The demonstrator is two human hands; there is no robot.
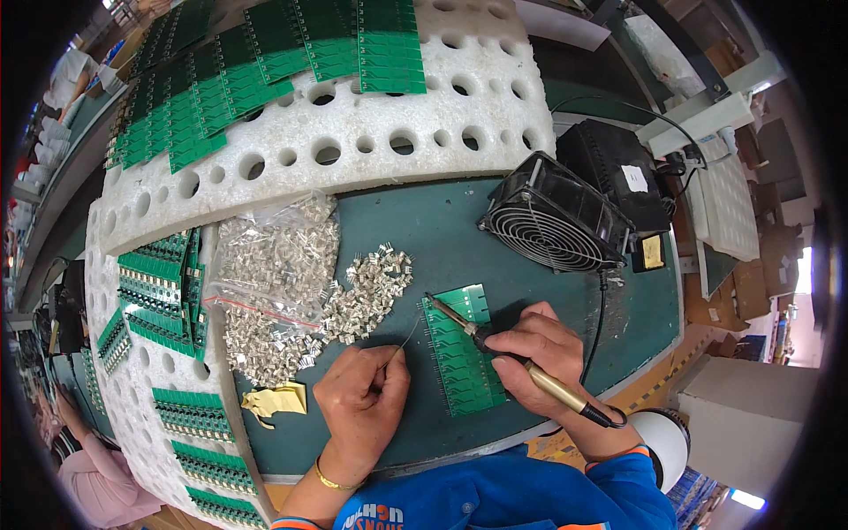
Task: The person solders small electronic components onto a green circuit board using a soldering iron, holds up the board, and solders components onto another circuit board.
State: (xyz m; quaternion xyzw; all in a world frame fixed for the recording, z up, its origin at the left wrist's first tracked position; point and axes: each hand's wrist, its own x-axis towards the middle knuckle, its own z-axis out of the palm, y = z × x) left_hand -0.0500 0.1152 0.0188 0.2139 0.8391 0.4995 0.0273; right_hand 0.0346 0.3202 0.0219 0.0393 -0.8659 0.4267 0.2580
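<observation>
Your right hand (543, 358) is closed around the soldering iron (558, 393), held much like a pen, its tip at the upper left corner of the green circuit board (464, 375). Whether tip and board touch is too small to tell. Should your wrist slip, the hot tip could skid along the pins lining that left edge and bridge or scorch neighbouring joints.

Your left hand (364, 397) is curled, fingertips pinching what looks like a thin solder wire (412, 333) that reaches toward that corner. Feed it too fast and a blob could form; let it bend and it would miss the joint.

The board lies on the table (424, 216) between your hands, with neither seen pinning it, so a firm push might swivel it.

Just beyond, the loose metal parts (371, 287) lie close to the board's corner; a stray one could slide underneath and tilt it. Farther right, the cable (603, 322) by the fan (552, 225) might snag your forearm.
</observation>
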